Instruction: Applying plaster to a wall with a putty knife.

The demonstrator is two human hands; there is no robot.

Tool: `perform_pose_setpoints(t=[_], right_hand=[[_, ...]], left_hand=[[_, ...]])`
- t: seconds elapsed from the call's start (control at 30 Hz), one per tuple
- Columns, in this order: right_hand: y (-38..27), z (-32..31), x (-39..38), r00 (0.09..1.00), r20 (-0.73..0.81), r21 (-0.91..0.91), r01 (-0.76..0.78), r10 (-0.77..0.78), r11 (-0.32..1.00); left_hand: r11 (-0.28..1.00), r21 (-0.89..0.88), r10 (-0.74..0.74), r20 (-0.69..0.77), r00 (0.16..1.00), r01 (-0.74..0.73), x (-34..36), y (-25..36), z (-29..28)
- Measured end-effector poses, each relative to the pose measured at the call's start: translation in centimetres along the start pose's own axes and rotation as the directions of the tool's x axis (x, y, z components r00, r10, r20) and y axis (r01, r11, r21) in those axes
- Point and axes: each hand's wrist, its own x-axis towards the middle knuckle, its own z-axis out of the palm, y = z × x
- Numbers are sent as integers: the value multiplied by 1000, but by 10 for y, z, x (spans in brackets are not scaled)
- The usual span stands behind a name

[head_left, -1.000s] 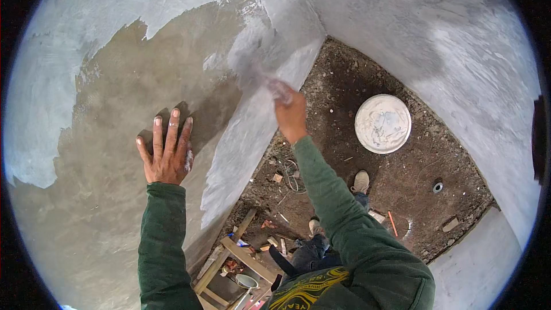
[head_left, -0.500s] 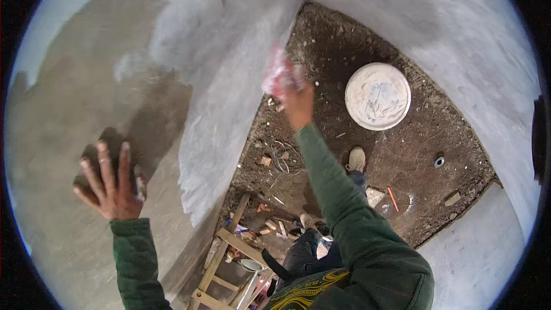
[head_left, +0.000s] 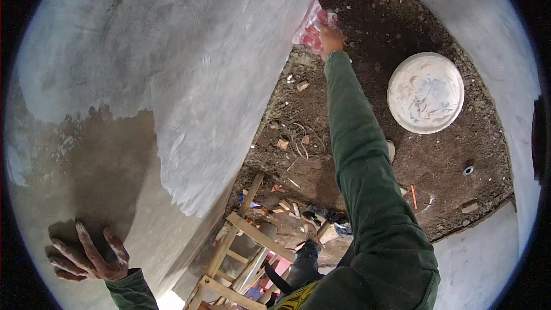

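Note:
My right hand (head_left: 332, 42), arm stretched far ahead, is closed on a flat red piece smeared with white (head_left: 310, 27); its exact kind is unclear. That piece is against the lower edge of the left wall (head_left: 212, 63), which wears a streaky whitish coat. A darker grey-brown uncoated patch (head_left: 109, 161) shows lower on the same wall. By this patch, at the lower left, my left hand (head_left: 92, 255) has its fingers spread, holds nothing and seems to rest on the wall; the fingers look dusted with white.
A round tub with a whitish, smeared top (head_left: 426, 93) stands on the dirt floor (head_left: 367, 0) to the right. A wooden ladder-like frame (head_left: 258, 237) is at bottom centre. Looped wire (head_left: 304, 142), wood scraps, a red stick (head_left: 414, 197) and a grey ring (head_left: 468, 170) lie about.
My right hand with the red piece has moved forward along the wall's edge. My left hand sits lower and further left in view. The view itself has shifted.

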Motion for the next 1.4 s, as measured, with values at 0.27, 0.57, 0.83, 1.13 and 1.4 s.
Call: perform_pose_setpoints(t=[0.27, 0.57, 0.83, 1.13, 1.4], right_hand=[[-28, -57, -36, 998, 21, 504, -60, 57, 862], [-68, -18, 23, 991, -4, 414, -121, 134, 902], [-200, -27, -149, 940, 191, 219, 241, -284, 945], [-169, -43, -143, 954, 115, 142, 261, -278, 955], [-205, 16, -298, 694, 165, 108, 693, -701, 712]], left_hand=[[999, -48, 13, -21, 1000, -14, 2, 4, 0], [998, -56, -42, -17, 999, 41, 4, 9, 2], [996, -52, -72, 9, 997, 72, 2, 10, 2], [984, -107, -141, -3, 990, 140, 7, 17, 0], [966, -178, -173, 85, 981, 186, 1, 13, -7]])
